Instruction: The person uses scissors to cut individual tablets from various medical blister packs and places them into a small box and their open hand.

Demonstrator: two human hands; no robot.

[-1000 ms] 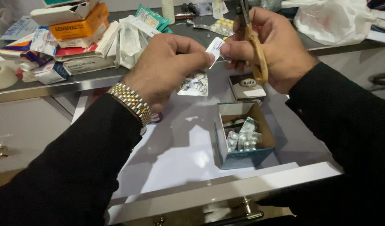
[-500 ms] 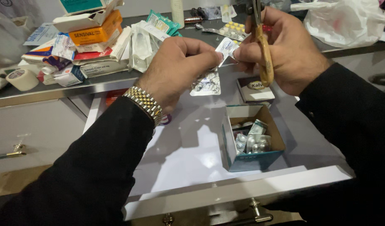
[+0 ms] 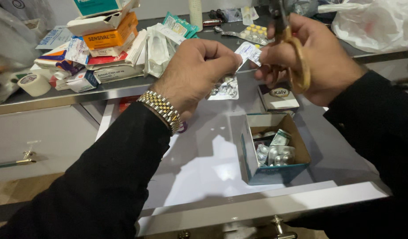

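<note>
Two hands over an open white drawer (image 3: 204, 163): left hand (image 3: 195, 71) pinches a small foil packet (image 3: 248, 53), right hand (image 3: 310, 57) grips scissors (image 3: 292, 48); the grey desk (image 3: 80, 93) is cluttered with medicine boxes (image 3: 106, 40).

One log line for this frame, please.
left hand: pinches blister piece | right hand: holds scissors, touches piece | below: open box of blisters in drawer

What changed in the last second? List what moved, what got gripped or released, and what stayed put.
The right hand has loosened on the small blister strip: its fingers were pinching the strip a second ago and now sit just beside it, while the scissors have swung more open. The left hand keeps its pinch on the strip. The open teal box of strips stays put in the drawer.
</note>
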